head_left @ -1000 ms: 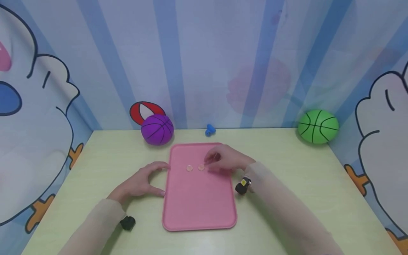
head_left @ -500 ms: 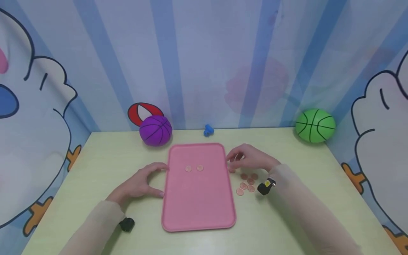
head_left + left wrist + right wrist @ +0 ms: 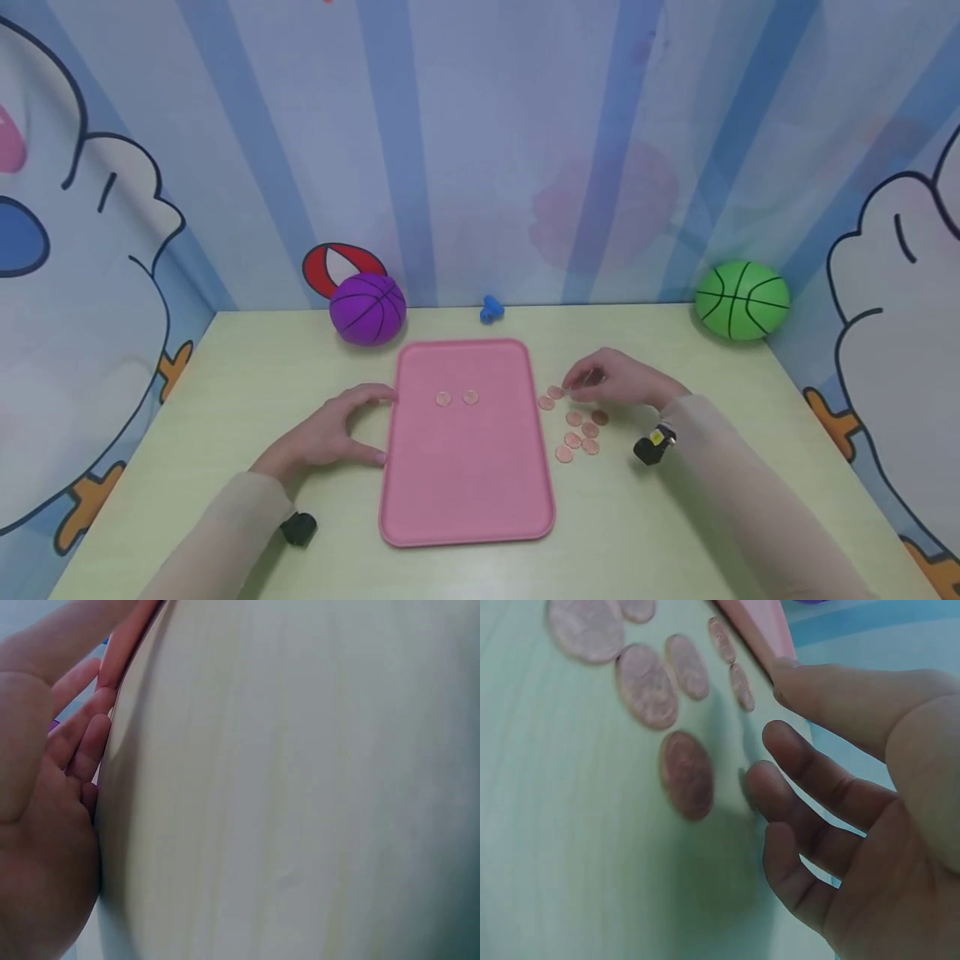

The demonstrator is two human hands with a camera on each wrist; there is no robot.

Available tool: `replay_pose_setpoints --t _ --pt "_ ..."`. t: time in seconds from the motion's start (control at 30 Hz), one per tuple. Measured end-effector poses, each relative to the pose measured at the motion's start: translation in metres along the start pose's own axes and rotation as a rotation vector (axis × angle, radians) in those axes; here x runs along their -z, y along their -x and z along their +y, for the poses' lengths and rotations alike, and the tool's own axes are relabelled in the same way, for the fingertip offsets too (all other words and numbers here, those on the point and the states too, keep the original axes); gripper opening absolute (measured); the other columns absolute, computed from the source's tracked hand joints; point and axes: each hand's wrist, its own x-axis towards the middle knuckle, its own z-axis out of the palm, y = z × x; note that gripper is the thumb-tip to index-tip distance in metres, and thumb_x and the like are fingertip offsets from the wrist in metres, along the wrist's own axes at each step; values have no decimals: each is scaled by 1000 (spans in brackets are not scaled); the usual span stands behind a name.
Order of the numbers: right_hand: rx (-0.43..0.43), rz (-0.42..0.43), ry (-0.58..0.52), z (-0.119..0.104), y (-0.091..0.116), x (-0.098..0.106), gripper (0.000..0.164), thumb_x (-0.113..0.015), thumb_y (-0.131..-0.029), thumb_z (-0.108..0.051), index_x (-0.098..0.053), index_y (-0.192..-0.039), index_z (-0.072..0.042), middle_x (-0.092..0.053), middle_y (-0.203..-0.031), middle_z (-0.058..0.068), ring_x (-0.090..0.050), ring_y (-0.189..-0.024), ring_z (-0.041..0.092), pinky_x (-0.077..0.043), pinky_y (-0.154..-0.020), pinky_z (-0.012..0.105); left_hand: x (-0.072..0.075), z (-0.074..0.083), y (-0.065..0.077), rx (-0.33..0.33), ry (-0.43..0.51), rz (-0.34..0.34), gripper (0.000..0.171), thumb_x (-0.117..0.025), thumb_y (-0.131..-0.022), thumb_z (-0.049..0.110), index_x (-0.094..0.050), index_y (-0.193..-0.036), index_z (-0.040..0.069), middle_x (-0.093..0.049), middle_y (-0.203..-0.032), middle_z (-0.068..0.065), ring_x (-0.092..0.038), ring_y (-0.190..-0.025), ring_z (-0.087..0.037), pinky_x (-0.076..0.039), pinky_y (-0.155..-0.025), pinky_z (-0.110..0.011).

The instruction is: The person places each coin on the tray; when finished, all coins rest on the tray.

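Two copper-coloured coins [image 3: 444,399] lie side by side on the pink tray [image 3: 468,492], in its upper half. My left hand [image 3: 330,427] rests at the tray's left edge, thumb and fingers spread apart against the rim. To the right of the tray my right hand [image 3: 618,379] hovers low over the table, its fingers loosely bent. In the right wrist view, a gap shows between thumb and fingertips [image 3: 769,780], with no coin between them. Several more coins [image 3: 688,776] are scattered on the table below and beside this hand, a few close to the tray's right rim.
A purple ball [image 3: 367,309] sits behind the tray on the left, and a green ball [image 3: 742,301] at the back right corner. A small blue object [image 3: 491,310] lies at the table's back edge. A printed cloth backdrop [image 3: 480,150] rises behind the table.
My right hand has moved right, from over the tray to above the coins on the table, uncovering them. The left hand and the two coins on the tray stay in place.
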Motion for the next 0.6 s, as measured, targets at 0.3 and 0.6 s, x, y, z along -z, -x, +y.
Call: replay_pose_setpoints --t 0.3,0.6 --pt "-12 -53 -30 4 4 -5 19 -79 -91 -6 -78 -110 -8 -72 -75 11 -65 -62 23 -54 -71 30 0 0 0 5 4 1 94 -99 -68 39 -55 -150 28 -44 -163 -1 -36 -152 -35 -19 -126 -68" --pt "25 -51 61 7 2 -7 19 -86 -86 -11 -82 -104 -17 -72 -100 1 -60 -89 21 -51 -86 36 0 -2 0 -5 -4 -2 93 -99 -69 39 -54 -150 29 -44 -163 0 -38 -150 -34 -21 -125 -68"
